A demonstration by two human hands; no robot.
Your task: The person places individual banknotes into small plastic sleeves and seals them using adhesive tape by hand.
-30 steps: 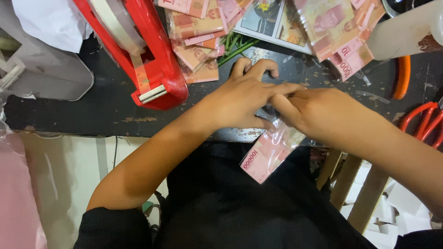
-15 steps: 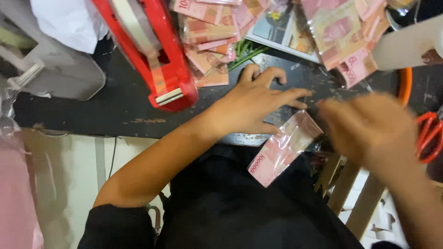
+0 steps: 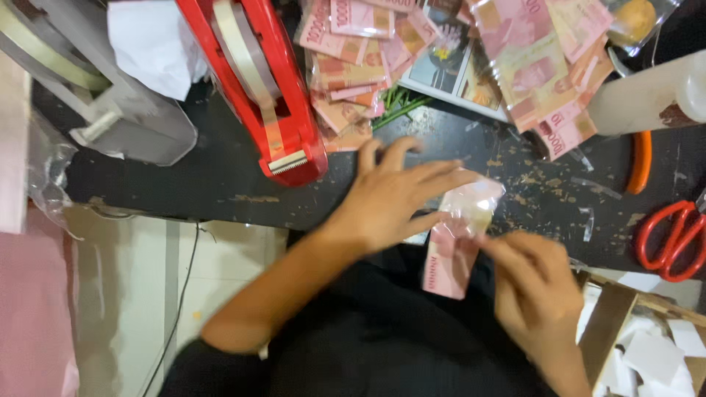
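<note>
We have one head view, looking steeply down and close over our hands at the dark table edge.

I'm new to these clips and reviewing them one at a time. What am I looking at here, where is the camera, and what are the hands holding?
There is no machine here: a person works with two bare hands, filmed by a camera worn on the head, looking down over a dark worktable. The left hand lies spread with its fingers on a pink banknote in a clear plastic sleeve, which sticks out over the table edge. The right hand touches the sleeve from below; motion blur hides its exact grip. On the table lie a red tape dispenser, a grey tape dispenser, a heap of more sleeved pink banknotes, red scissors and an orange-handled tool.
</note>
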